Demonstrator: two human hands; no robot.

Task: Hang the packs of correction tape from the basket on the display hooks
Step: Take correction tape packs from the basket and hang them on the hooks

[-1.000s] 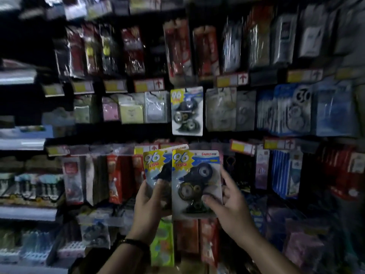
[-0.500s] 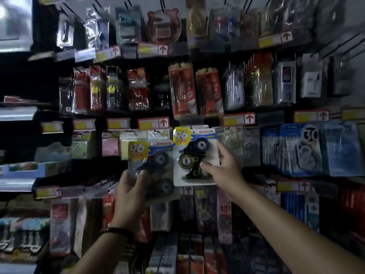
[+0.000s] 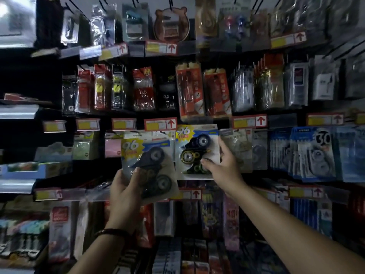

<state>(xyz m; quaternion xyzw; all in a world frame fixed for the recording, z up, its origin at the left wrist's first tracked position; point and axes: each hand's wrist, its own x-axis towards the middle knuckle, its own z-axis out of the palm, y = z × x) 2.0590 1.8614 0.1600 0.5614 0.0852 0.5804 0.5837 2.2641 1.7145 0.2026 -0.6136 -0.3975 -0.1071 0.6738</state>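
Observation:
My right hand [image 3: 223, 167] grips a correction tape pack [image 3: 197, 151] by its lower right corner and holds it up against the display, just under a red price tag [image 3: 160, 124]. The pack has a yellow "96" badge and dark dispensers. Its top edge sits at the hook row; the hook itself is hidden. My left hand [image 3: 126, 186] holds a second, tilted correction tape pack [image 3: 148, 161] by its lower left, lower and to the left of the first. The basket is out of view.
Rows of hanging stationery packs fill the wall: red pen packs [image 3: 189, 89] above, blue "30" correction tape packs [image 3: 312, 153] to the right, more packs below. Shelves [image 3: 17, 113] jut out at the left. Bare hooks [image 3: 343, 44] stick out at the upper right.
Both hands rose from the lower rows; the right hand carried its pack up and right to the hook row. The left pack moved left and tilted. The view tilted upward.

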